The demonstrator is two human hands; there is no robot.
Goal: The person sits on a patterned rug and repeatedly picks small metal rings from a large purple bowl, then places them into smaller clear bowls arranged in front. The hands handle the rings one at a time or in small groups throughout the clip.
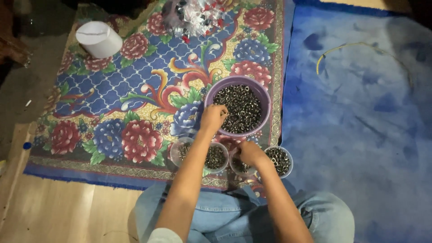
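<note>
A purple bowl (265,96) full of small dark metal rings stands on the flowered rug. My left hand (213,118) reaches into its near left side, fingers curled among the rings; whether it holds any is hidden. Below it stand small clear cups of rings: one at the left (216,157), one in the middle (237,166), one at the right (280,160). My right hand (250,152) hovers over the middle cup with fingers bunched down into it. What those fingers pinch cannot be seen.
A white paper-wrapped cylinder (99,39) lies at the rug's far left. A clear bag of small red and dark pieces (194,15) sits at the top. A blue cloth (360,126) with a yellow cord (342,48) covers the right. My jeans-clad knees (324,216) are below.
</note>
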